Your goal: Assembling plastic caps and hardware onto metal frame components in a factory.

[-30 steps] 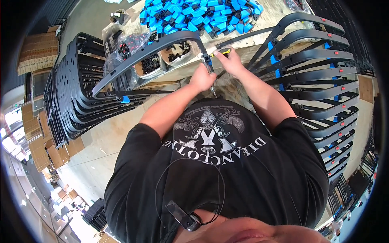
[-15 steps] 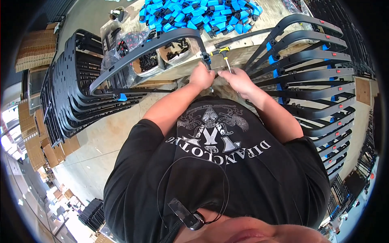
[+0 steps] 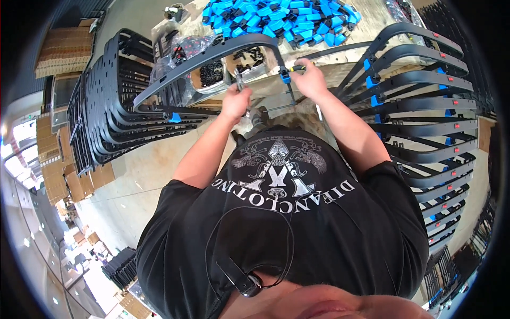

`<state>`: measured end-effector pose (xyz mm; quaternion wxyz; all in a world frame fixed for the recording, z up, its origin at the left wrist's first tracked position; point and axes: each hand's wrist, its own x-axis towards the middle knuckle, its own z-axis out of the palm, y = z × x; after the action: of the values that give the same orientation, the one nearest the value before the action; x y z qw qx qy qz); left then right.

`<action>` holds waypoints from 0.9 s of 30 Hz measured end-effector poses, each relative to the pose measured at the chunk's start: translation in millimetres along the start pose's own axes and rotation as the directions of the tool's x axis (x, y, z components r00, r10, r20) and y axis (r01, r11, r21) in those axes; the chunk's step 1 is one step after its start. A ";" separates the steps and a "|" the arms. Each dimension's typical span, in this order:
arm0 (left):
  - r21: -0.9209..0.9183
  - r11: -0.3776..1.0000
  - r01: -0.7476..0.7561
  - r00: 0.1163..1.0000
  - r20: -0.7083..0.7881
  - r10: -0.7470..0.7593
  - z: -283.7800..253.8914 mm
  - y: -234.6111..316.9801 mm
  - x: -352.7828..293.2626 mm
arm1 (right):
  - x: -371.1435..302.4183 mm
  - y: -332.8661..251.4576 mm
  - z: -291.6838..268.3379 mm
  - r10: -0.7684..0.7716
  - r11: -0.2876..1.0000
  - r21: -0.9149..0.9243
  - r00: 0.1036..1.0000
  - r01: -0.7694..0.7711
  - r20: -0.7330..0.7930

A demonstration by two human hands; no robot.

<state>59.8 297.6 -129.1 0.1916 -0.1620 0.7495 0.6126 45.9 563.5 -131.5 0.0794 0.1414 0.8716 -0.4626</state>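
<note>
My left hand is closed around a slim silver metal tool, its end sticking up past the fingers; its exact kind is hard to tell. My right hand grips a T-handle driver by its yellow and black handle, and the fingers hide most of it. Just left of that hand, a blue clip sits on the end of a curved black frame. The frame arches from the left over the bench edge. Between my hands, a thin black bar of the frame hangs down.
Blue plastic parts are heaped on the wooden bench. Boxes of small black parts stand along its near edge. Black frames are stacked at left, and others with blue clips fan out at right. Cardboard is piled far left.
My left hand has moved left, away from the frame's end, with the silver tool raised. My right hand has shifted up onto the driver's handle beside the blue clip. The view has moved slightly.
</note>
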 end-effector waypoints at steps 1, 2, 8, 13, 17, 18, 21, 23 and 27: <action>-0.050 0.998 0.039 0.998 -0.041 -0.041 -11.7 3.4 1.8 | 4.4 1.5 1.7 -0.011 1.000 -0.018 0.999 0.011 -0.045; -0.103 0.992 0.075 0.993 -0.078 -0.083 -22.2 6.8 5.0 | 5.1 3.2 2.1 0.018 1.000 -0.025 0.998 -0.019 -0.057; -0.107 0.991 0.079 0.978 -0.187 -0.098 -96.4 -12.6 49.9 | 15.4 47.7 4.1 0.142 0.988 0.095 0.939 -0.118 -0.312; 0.045 0.994 0.102 0.965 -0.247 -0.088 -130.8 -20.5 55.6 | -42.9 39.6 33.1 0.124 0.992 0.033 0.992 -0.123 -0.011; 0.163 0.986 0.021 0.975 -0.223 0.016 -153.2 -42.1 23.6 | -60.5 -36.0 94.3 -0.114 0.979 0.194 0.963 0.067 0.244; 0.188 0.982 -0.013 0.978 -0.203 0.052 -161.9 -56.2 19.2 | -53.3 -69.6 108.0 -0.015 0.967 0.243 0.927 -0.082 0.376; 0.206 0.977 0.053 0.999 -0.002 -0.054 -191.8 -93.5 -1.2 | -12.7 -147.6 149.1 -0.016 0.823 0.479 0.830 -0.306 0.557; 0.228 0.970 0.090 0.993 0.059 -0.106 -212.6 -109.4 -14.5 | 8.4 -170.1 176.3 0.084 0.791 0.490 0.859 -0.366 0.505; 0.319 0.947 0.044 0.994 0.083 -0.074 -264.3 -143.2 -26.3 | 2.1 -184.6 203.6 0.123 0.986 -0.143 0.946 -0.083 0.299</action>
<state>127.7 10.5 -192.3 0.2685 -0.1225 0.8229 0.4855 -13.6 296.8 -101.2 0.2468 0.1079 0.8681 -0.4171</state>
